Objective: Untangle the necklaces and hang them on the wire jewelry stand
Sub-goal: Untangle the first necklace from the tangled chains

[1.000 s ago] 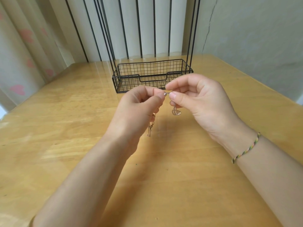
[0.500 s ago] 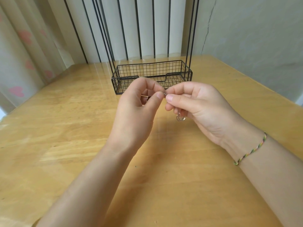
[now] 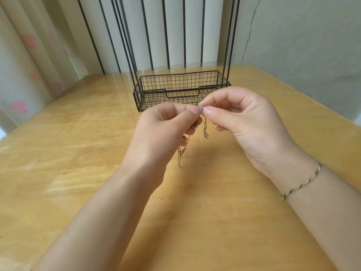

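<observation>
Thin gold necklace chains [image 3: 182, 151] dangle from my left hand [image 3: 162, 132], which grips them with thumb and curled fingers above the wooden table. My right hand [image 3: 246, 118] pinches a small silver clasp [image 3: 201, 108] where the two thumbs meet, and a short chain end with a pendant [image 3: 205, 132] hangs just below it. The black wire jewelry stand [image 3: 175, 89] sits behind both hands; its basket base shows, and its upright rods run out of the top of the view.
The wooden table [image 3: 78, 153] spreads under both arms. A grey wall stands close on the right, and curtains hang at the left and behind the stand. A braided bracelet [image 3: 300, 184] circles my right wrist.
The hands have drawn slightly back toward me and lower. The long chains now hang in view below my left hand, and the pendant dangles nearer the thumbs.
</observation>
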Available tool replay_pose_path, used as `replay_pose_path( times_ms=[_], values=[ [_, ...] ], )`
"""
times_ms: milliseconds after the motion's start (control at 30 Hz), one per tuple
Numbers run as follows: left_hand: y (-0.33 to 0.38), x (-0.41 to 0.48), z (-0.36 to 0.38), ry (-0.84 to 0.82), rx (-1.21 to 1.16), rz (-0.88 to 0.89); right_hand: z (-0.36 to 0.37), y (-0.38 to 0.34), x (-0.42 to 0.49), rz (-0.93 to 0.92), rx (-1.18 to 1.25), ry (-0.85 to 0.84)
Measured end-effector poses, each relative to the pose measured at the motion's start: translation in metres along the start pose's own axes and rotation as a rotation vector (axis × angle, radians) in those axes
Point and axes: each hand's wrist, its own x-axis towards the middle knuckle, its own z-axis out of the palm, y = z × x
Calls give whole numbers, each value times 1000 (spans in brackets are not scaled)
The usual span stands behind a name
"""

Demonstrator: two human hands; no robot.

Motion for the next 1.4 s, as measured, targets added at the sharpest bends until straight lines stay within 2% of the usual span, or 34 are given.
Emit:
replay_pose_path(
  times_ms=[133, 367, 567, 767, 933, 1067, 1267, 1400],
  values=[
    [0, -1, 0, -21, -51, -25, 2, 0, 0, -89, -44, 11],
    [0, -2, 1, 58, 18, 102, 4, 3, 0, -97, -110, 71],
    [1, -3, 2, 102, 215, 282, 6, 0, -2, -114, -163, 73],
    [0, -4, 3, 164, 485, 399, 8, 1, -4, -231, -439, 127],
    [-1, -4, 1, 166, 598, 429, 7, 2, -3, -306, -593, 137],
    [-1, -5, 3, 135, 580, 392, 8, 1, -3, -304, -693, 139],
    [1, -3, 4, 56, 310, 237, 9, -1, -3, -219, -553, 132],
    [6, -8, 5, 71, 402, 292, 8, -2, -3, -184, -494, 97]
  ],
)
